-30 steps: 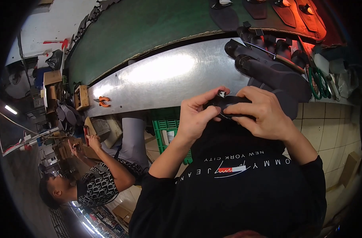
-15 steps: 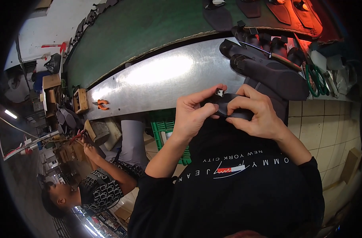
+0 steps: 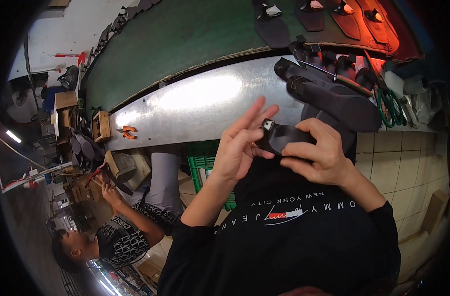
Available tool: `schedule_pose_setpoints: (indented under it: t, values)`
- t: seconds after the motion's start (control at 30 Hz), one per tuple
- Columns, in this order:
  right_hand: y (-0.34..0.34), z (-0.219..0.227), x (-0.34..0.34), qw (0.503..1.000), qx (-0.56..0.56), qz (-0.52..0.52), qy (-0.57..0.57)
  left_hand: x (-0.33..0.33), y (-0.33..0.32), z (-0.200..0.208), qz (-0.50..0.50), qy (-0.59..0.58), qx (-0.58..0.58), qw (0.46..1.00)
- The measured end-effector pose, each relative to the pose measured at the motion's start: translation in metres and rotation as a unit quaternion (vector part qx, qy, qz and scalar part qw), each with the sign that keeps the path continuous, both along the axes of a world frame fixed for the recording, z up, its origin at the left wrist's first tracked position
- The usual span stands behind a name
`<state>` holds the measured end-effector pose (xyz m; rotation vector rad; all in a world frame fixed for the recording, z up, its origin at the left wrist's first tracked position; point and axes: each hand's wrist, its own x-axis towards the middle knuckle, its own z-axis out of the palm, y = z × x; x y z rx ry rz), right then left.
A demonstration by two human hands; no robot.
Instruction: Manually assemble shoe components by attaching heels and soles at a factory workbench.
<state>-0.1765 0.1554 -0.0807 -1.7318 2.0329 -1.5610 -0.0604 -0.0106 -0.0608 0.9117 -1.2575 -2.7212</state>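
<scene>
A dark shoe sole (image 3: 289, 138), curved and with a pale squarish bit at its left end, is held between my two hands above my lap. My right hand (image 3: 321, 150) wraps its fingers and thumb round the right part. At the left end, my left hand (image 3: 240, 145) has its index finger and thumb against the piece, while its other fingers stretch upward. The covered right part of the sole cannot be seen. Beyond my right hand, more dark soles (image 3: 341, 101) lie in a pile on the metal bench (image 3: 200, 106).
Orange-handled pliers (image 3: 127, 131) lie at the bench's left. Green-handled scissors (image 3: 390, 106) sit at the right. Several soles (image 3: 272, 32) rest on the green surface (image 3: 185, 42), under red light at the right. A green crate (image 3: 201, 167) stands below. A co-worker (image 3: 121, 232) handles something at the left.
My left hand's upper fingers have lifted and spread, and more of the sole's left end shows. My right hand keeps its grip and has lowered slightly. The co-worker's hands have shifted.
</scene>
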Motion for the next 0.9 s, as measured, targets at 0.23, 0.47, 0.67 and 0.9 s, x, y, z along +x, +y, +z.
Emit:
schedule_pose_setpoints:
  t: [0.23,0.47,0.67,0.9]
  values:
    - [0.001,0.002,0.009,0.993,0.018,-0.078,-0.089,0.007,-0.009,-0.007,-0.129,-0.019,-0.116,0.985]
    - [0.003,-0.002,0.008,0.992,0.057,-0.070,-0.091,0.003,-0.005,-0.003,-0.162,-0.032,-0.107,0.980]
    - [0.004,-0.005,0.009,0.990,0.051,-0.073,-0.106,0.002,0.000,-0.013,-0.187,-0.023,-0.202,0.961]
    - [0.006,-0.005,0.014,0.962,0.092,-0.094,-0.241,0.006,0.008,-0.017,-0.150,-0.039,-0.264,0.952]
